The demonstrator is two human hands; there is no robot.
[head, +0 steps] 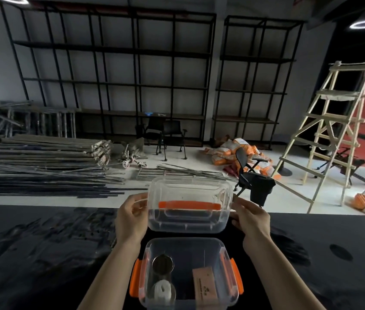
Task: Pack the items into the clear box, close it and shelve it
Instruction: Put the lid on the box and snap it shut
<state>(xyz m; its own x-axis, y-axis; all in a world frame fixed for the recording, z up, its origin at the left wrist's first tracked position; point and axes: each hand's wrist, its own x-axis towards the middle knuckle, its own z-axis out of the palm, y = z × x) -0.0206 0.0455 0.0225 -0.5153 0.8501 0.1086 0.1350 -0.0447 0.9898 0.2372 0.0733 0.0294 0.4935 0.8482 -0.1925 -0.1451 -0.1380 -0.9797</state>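
Note:
The clear box (219,245) stands open on the dark table right in front of me, with orange latches (134,280) hanging at both sides. Inside it lie a round metal tin (163,264), a white plastic piece (163,290) and a small brown carton (205,283). Above and beyond the box I hold the clear lid (188,220) with its orange handle (189,205), tilted toward me. My left hand (132,218) grips the lid's left edge and my right hand (252,220) grips its right edge.
The black table (42,242) runs left and right, with a round hole (341,252) at the right. Beyond it are tall black shelving racks (119,70), stacked metal poles (49,153), office chairs (247,173), orange bags (228,151) and a wooden ladder (331,121).

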